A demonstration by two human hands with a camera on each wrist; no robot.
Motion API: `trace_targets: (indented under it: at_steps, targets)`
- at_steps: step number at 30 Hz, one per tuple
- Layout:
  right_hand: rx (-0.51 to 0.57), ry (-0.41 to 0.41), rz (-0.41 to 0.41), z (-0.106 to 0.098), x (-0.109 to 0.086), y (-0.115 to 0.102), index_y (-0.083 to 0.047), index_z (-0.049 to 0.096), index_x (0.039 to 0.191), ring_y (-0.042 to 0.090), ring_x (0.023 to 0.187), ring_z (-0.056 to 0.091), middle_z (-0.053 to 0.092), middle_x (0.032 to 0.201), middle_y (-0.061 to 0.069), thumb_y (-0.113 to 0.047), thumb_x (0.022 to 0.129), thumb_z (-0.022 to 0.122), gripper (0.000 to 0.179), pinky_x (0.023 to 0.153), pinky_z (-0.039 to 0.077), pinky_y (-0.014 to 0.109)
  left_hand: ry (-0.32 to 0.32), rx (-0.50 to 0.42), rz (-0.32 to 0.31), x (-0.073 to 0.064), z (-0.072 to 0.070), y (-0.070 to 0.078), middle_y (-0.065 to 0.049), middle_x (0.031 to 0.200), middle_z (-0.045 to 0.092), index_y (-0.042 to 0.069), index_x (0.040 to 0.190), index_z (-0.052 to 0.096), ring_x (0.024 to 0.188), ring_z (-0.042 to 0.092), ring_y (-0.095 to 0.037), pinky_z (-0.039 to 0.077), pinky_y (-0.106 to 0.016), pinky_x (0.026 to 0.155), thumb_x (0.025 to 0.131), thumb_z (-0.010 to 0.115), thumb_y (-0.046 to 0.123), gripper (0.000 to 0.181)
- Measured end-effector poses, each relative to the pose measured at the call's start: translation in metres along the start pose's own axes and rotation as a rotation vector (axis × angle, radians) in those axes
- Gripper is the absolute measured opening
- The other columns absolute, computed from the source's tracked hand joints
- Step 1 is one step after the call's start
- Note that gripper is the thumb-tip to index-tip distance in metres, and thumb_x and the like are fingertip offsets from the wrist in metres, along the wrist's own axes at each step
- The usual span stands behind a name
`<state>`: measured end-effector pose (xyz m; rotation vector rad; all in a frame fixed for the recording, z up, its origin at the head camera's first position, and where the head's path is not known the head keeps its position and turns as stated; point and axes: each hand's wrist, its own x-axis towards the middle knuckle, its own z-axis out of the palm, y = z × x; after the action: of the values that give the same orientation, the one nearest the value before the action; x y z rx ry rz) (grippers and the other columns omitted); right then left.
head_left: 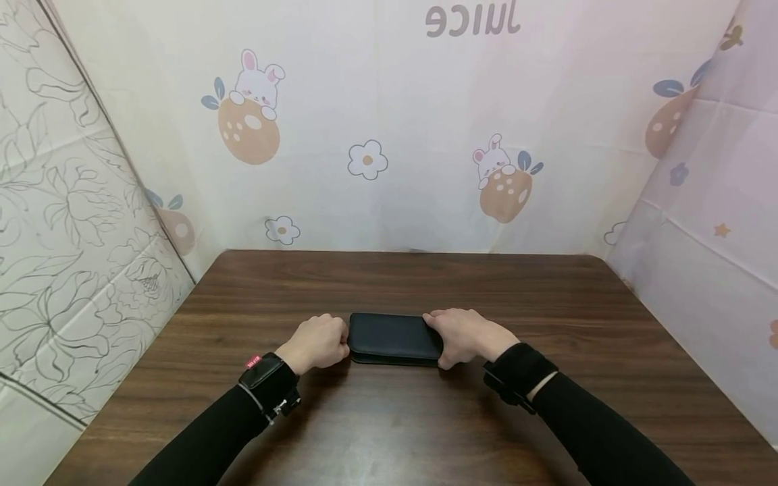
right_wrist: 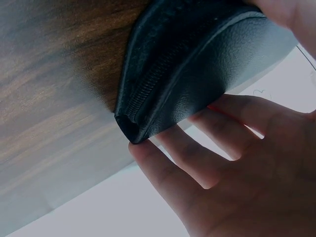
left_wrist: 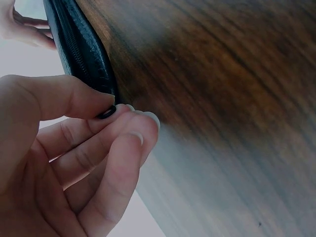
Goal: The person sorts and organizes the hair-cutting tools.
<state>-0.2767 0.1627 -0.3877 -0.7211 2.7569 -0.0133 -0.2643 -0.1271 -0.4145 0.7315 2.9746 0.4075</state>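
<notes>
A black zip-around wallet [head_left: 394, 336] lies flat on the brown wooden table, long side running left to right. At its left end my left hand [head_left: 317, 341] pinches a small black zipper pull [left_wrist: 107, 113] between thumb and fingers, most of the pull covered by them. My right hand [head_left: 467, 335] grips the opposite end, thumb on the near edge and fingers spread along the wallet's side. Zipper teeth [right_wrist: 152, 79] run along the wallet's edge, closed where they show in the right wrist view. The leather is grained and bulges slightly.
The wooden table [head_left: 389, 280] stretches out around both hands, its far edge meeting a pale printed curtain [head_left: 371, 88]. A flower-patterned panel [head_left: 79, 216] stands on the left, another pale cloth [head_left: 717, 223] on the right. Black bands [head_left: 519, 376] circle both wrists.
</notes>
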Motion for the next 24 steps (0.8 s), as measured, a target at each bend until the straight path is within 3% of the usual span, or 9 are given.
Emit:
trace_targets:
  at_steps: [9,24]
  targets:
    - [0.007,0.004,0.003,0.0009,0.0009,0.0001,-0.001,0.043,0.153,0.034,0.134,0.05,0.047,0.152,0.014,-0.021,0.077,0.085,0.089,0.101,0.046,0.051,-0.002,0.002,0.033,-0.0019,-0.0035,0.0004,0.006,0.054,0.019,0.02,0.056,0.029,0.05,0.02,-0.01,0.019,-0.028,0.054,0.09,0.064,0.003,0.052]
    - [0.001,-0.006,0.004,0.0005,0.0014,0.0005,-0.002,0.042,0.153,0.035,0.138,0.047,0.046,0.153,0.015,-0.022,0.079,0.084,0.088,0.104,0.044,0.053,-0.001,0.013,0.026,0.004,-0.0005,-0.0039,0.008,0.052,0.026,0.02,0.053,0.039,0.05,0.028,-0.011,0.024,-0.028,0.053,0.088,0.067,0.005,0.048]
